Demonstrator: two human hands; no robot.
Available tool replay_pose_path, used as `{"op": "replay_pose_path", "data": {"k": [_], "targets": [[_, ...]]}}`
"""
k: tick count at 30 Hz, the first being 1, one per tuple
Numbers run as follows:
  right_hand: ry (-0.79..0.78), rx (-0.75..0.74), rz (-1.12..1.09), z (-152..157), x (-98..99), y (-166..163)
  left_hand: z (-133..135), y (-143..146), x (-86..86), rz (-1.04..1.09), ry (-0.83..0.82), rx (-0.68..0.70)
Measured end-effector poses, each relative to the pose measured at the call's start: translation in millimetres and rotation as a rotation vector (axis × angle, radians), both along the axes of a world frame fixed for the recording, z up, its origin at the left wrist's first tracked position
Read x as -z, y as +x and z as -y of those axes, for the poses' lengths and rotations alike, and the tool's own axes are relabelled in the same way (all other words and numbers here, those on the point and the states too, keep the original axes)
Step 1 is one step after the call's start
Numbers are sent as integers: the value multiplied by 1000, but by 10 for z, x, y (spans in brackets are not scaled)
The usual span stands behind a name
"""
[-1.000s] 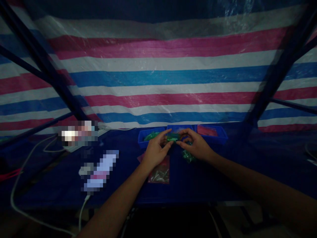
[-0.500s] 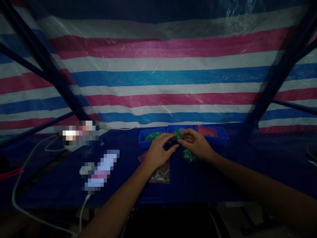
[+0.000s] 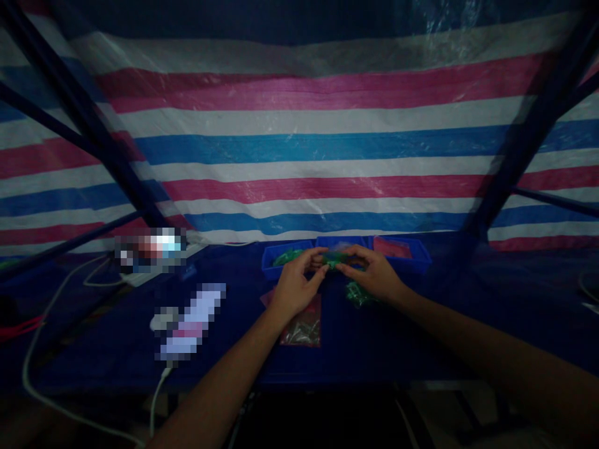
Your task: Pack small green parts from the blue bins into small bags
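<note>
Between my two hands is a small green plastic piece [image 3: 331, 265], with something clear and blurred just above it; its exact kind I cannot make out. The thumb and fingers of my left hand [image 3: 298, 282] pinch its left side. On the other side, my right hand [image 3: 374, 272] grips it with thumb and curled fingers. A clump of shiny green pieces [image 3: 358, 294] lies on the table below my right hand. Partly under my left wrist are pink-edged clear plastic bags [image 3: 302, 328], the front one with dull contents.
Behind my hands stand a blue tray of green pieces [image 3: 286, 257], a middle blue tray [image 3: 340, 239] and a blue tray with pink bags [image 3: 392, 247]. A blurred-out phone [image 3: 194, 321] on a white cable and a power strip [image 3: 163, 265] lie left on the blue table [image 3: 384, 355].
My left hand has come onto the green piece, where its fingers stood apart from it before. The piece has dropped slightly between both hands. The trays and bags stay put.
</note>
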State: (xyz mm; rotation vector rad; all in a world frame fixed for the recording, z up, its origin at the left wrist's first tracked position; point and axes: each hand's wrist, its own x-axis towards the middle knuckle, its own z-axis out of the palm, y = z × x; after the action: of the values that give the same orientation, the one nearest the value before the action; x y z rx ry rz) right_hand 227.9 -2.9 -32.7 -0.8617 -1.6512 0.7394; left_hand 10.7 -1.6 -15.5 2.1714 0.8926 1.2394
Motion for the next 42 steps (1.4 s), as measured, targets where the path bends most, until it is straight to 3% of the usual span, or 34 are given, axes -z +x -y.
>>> {"op": "replay_pose_path", "data": {"k": [5, 8, 12, 17, 24, 30, 33, 37, 42], "targets": [[-61, 74, -96, -26, 48, -10, 27, 5, -48, -5, 111, -73], [-70, 82, -155, -17, 46, -22, 62, 10, -81, -48, 140, -29], [-36, -49, -104, 88, -36, -68, 106, 30, -108, -140, 182, 18], [8, -158, -2, 206, -142, -94, 70, -24, -135, -157, 214, -67], [285, 28, 375, 179, -126, 13, -111, -322, -196, -228, 302, -294], [376, 34, 638, 133, -61, 22, -265, -496, -8, -519, 304, -604], [397, 41, 764, 134, -85, 23, -280, -521, 43, -584, 263, -614], [403, 187, 910, 180, -109, 47, -264, -513, 33, -599, 213, -598], [333, 324, 971, 254, 1, 51, -245, -462, 45, -550, 315, -647]]}}
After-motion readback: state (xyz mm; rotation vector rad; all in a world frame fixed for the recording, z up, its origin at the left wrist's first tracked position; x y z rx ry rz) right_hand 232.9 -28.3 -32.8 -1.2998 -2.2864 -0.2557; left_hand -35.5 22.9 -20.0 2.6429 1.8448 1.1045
